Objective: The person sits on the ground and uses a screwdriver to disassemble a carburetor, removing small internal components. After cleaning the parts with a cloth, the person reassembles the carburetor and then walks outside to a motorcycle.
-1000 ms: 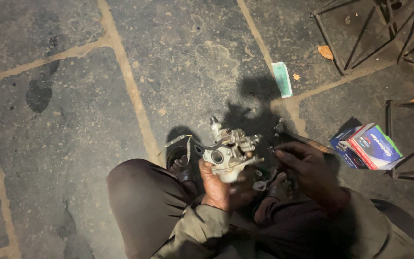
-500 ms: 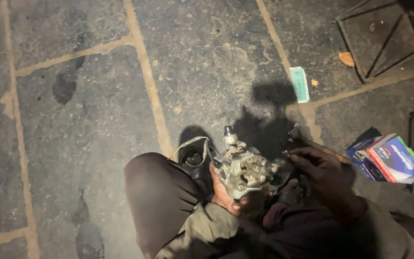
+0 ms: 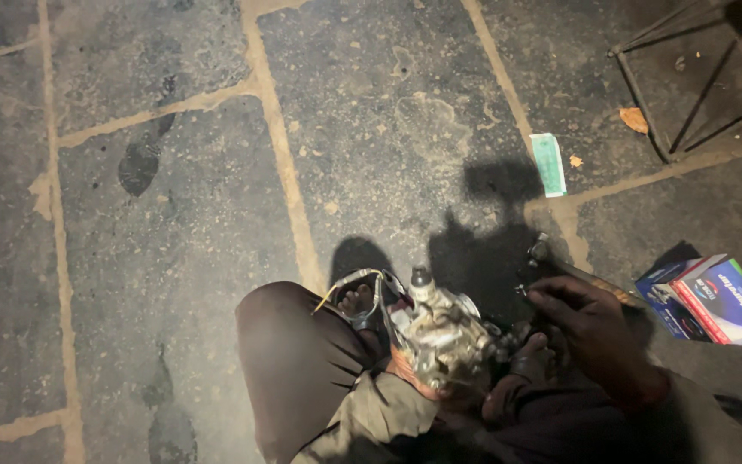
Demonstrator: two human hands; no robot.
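so closest to the camera is the person's bent knee in dark trousers, with a sandalled foot poking out just past it. the left hand is cupped under a grimy metal carburetor, its grip closed around the underside so the part sits upright between the legs, little cap on top pointing away. the right hand is just beside it on the right, fingers curled and pinched on a thin dark tool whose far end sticks out over the floor; grip looks closed but i can't tell how tight.

a bit further right on the stone floor lies a blue and red cardboard box. farther out there's a small pale green slip of paper by a seam between slabs, and at the top right a black metal frame with an orange leaf next to it.

compared to half a second ago, the view has drifted a little, the carburetor is turned slightly and the right hand has moved a touch further from it.
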